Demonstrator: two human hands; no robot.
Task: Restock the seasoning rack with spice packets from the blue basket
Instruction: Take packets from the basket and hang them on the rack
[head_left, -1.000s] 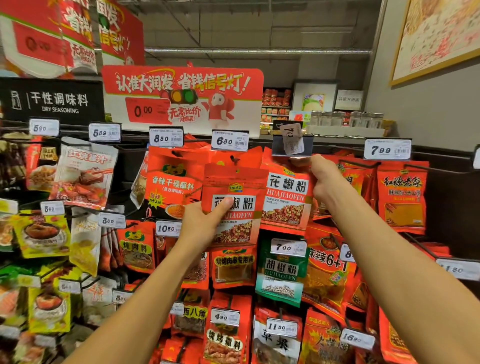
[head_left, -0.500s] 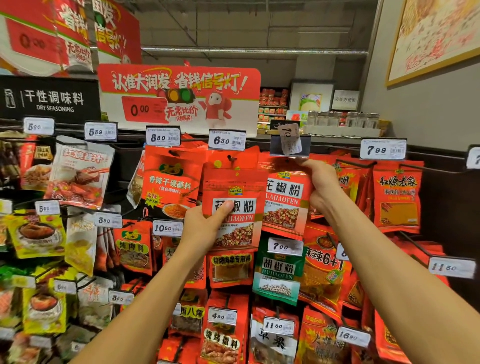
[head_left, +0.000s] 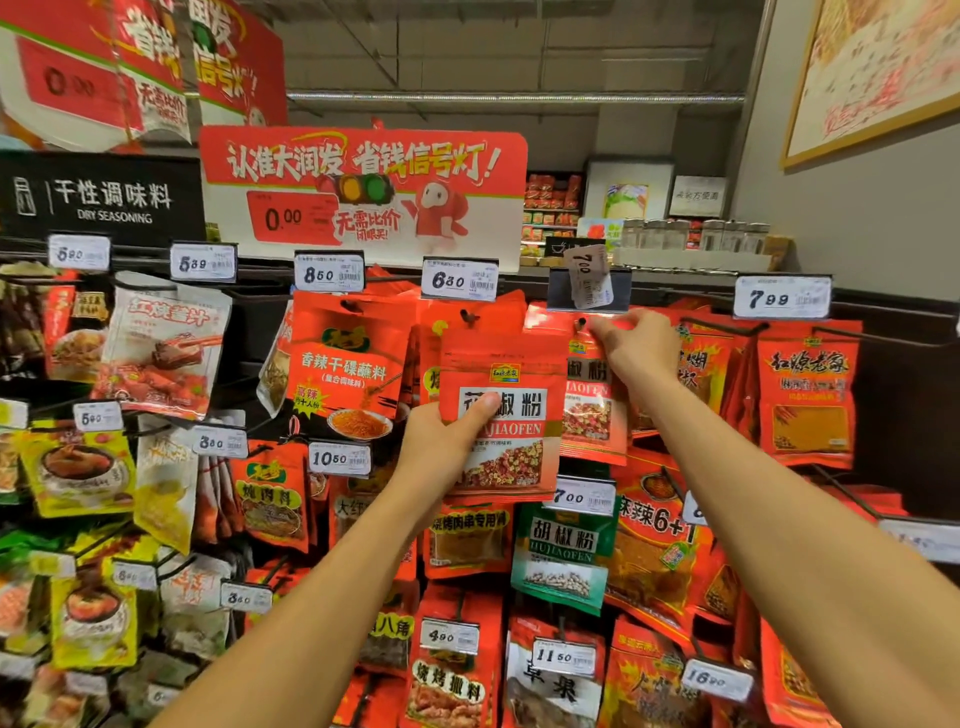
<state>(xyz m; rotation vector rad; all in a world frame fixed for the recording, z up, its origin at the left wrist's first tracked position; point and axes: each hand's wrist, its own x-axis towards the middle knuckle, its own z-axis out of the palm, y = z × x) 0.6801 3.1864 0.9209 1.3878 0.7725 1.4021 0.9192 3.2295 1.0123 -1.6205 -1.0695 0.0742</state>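
My left hand (head_left: 441, 441) grips a red spice packet (head_left: 511, 415) marked HUAJIAOFEN at centre frame, thumb pressed across its white label and the other fingers hidden behind it. The packet is upright, held in front of the seasoning rack (head_left: 909, 415) and not on any hook.

My right hand (head_left: 636, 348) is just up and to the right of it, fingertips pinching the top edge of a hanging packet (head_left: 592, 410) of the same kind, right beside the hook (head_left: 581, 323) it hangs from. The held packet overlaps the left part of that hanging one.

Directly above the right hand, a black tag holder (head_left: 589, 291) carries a loose, tilted price slip (head_left: 589, 278) reading 7.00.

A green HUJIAOFEN packet (head_left: 561, 556) hangs below the held packet, toward lower centre. A 6.80 price tag (head_left: 460, 280) sits above the held packet, and a red promotional sign (head_left: 363, 192) stands at upper centre. I cannot see the blue basket.
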